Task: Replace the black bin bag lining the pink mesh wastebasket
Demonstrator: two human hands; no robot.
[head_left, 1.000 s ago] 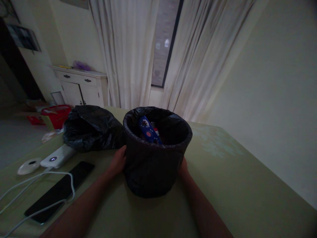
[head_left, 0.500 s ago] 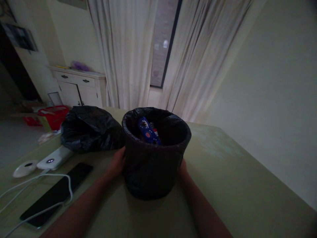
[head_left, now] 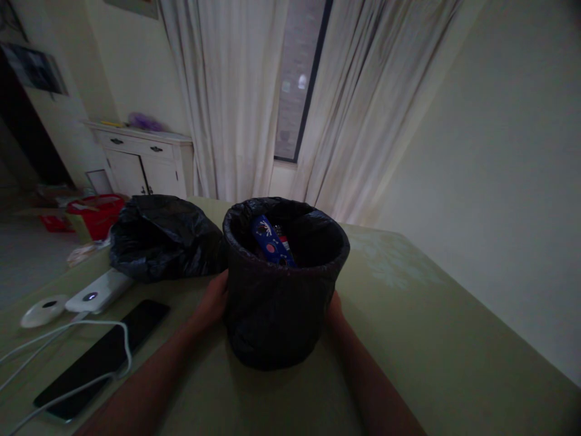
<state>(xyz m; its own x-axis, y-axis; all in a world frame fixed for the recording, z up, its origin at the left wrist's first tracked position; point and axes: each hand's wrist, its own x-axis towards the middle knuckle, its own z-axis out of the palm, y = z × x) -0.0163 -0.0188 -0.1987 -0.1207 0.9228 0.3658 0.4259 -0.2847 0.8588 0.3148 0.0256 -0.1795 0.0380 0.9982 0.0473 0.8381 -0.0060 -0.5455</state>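
Observation:
A round bin lined with a black plastic bag (head_left: 276,321) stands upright on the green table (head_left: 408,339). Inside it lie a blue patterned box (head_left: 271,242) and a small red and white item (head_left: 284,240). My left hand (head_left: 216,297) presses against the bin's left side, and my right hand (head_left: 334,310) is on its right side. The fingers of both hands are mostly hidden behind the bin. A second black bag (head_left: 166,239), lying with its mouth open, touches the bin on the left.
At the left of the table are a black phone (head_left: 104,357), a white power bank (head_left: 100,293), a white round object (head_left: 44,311) and a white cable (head_left: 91,378). Beyond stand a white cabinet (head_left: 158,166) and a red basket (head_left: 97,218).

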